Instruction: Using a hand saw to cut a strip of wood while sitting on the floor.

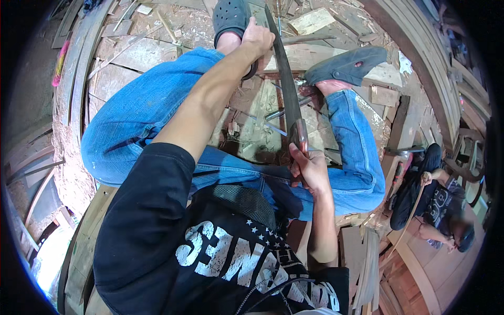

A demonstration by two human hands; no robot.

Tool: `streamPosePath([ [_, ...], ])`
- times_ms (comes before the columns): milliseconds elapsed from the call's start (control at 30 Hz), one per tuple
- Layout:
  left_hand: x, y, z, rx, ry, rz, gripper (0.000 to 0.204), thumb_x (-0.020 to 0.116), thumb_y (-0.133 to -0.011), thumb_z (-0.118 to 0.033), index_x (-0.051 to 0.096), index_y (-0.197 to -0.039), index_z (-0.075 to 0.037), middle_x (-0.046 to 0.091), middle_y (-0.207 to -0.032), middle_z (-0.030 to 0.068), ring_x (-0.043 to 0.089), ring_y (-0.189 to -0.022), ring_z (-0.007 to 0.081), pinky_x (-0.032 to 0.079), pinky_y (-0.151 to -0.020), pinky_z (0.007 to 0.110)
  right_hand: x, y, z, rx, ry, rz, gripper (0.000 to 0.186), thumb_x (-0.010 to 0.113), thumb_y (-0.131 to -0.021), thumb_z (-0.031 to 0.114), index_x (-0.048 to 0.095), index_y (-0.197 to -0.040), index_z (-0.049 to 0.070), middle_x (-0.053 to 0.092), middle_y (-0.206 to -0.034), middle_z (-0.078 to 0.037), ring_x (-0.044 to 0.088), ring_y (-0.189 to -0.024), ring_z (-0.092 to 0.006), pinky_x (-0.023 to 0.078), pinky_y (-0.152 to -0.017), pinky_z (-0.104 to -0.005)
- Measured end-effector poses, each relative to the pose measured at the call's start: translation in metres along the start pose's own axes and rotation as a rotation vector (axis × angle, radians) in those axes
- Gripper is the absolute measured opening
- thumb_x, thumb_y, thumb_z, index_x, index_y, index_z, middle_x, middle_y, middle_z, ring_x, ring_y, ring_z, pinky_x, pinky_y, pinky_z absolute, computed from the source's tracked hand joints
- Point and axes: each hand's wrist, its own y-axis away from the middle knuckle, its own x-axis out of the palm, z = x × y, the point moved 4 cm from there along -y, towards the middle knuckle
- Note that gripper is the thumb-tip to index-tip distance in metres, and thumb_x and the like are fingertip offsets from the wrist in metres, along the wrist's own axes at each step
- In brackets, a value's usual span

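Observation:
My right hand [314, 170] is wrapped round the wooden handle of a machete-like blade [286, 79]. Its long, dark blade points away from me between my feet, narrowing toward the far end. My left hand [258, 37] is closed beside the far part of the blade, next to my left clog [231, 20]. What its fingers hold, if anything, is hidden. A wooden board [255, 11] shows beyond that hand, close to the clog. On the ground below the blade lies a metal rod-shaped tool [275, 114], partly covered.
Wood scraps and offcuts [311, 22] litter the ground round my feet. My right clog [346, 65] is right of the blade. Long planks [428, 58] run along the right, and more timber [79, 79] lines the left. Another person [438, 207] sits at the far right, holding a thin strip.

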Motion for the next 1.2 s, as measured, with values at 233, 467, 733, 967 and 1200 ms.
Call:
streamPosePath([
  [233,-0.004,0.003,0.004,-0.021,-0.060,0.077,0.021,0.049,-0.085,-0.020,0.068,-0.093,-0.019,0.069,-0.091,0.0045,0.066,-0.088,0.0209,0.028,-0.094,0.045,-0.019,-0.007,0.006,-0.025,-0.093,0.007,0.051,0.057,-0.090,0.036,0.049,-0.050,0.005,0.047,-0.045,-0.004,0.041,-0.032,-0.0111,0.030,-0.029,-0.0263],
  [467,0.005,0.003,0.007,-0.059,-0.001,0.059,0.023,0.047,-0.086,-0.020,0.068,-0.093,-0.019,0.069,-0.093,0.0049,0.065,-0.091,0.0215,0.027,-0.099,0.045,-0.021,0.009,0.020,0.009,-0.072,0.031,0.053,0.055,-0.092,0.035,0.044,-0.047,0.008,0.042,-0.043,-0.002,0.040,-0.037,-0.0099,0.029,-0.034,-0.0257],
  [733,0.004,0.000,0.000,-0.017,-0.037,0.135,0.025,0.044,-0.087,-0.019,0.068,-0.095,-0.017,0.067,-0.100,0.0048,0.063,-0.098,0.0203,0.025,-0.102,0.047,-0.007,0.010,0.027,-0.029,-0.145,0.040,0.056,0.053,-0.093,0.035,0.045,-0.045,0.007,0.043,-0.041,-0.004,0.040,-0.035,-0.0111,0.026,-0.033,-0.0263],
  [967,0.003,-0.001,0.002,0.065,-0.036,0.136,0.026,0.044,-0.087,-0.017,0.068,-0.098,-0.018,0.067,-0.100,0.0041,0.063,-0.097,0.0203,0.025,-0.100,0.049,0.003,0.022,0.034,0.069,-0.065,0.021,0.055,0.052,-0.092,0.035,0.047,-0.046,0.005,0.045,-0.042,-0.007,0.038,-0.028,-0.0137,0.027,-0.027,-0.0261],
  [1200,0.006,-0.003,0.003,0.101,0.001,0.062,0.024,0.045,-0.087,-0.020,0.067,-0.091,-0.013,0.068,-0.093,0.0082,0.064,-0.092,0.0238,0.032,-0.096,0.048,0.012,0.035,0.051,0.086,-0.229,0.084,0.051,0.050,-0.091,0.036,0.049,-0.051,0.004,0.047,-0.045,-0.008,0.039,-0.030,-0.0145,0.027,-0.028,-0.0269],
])
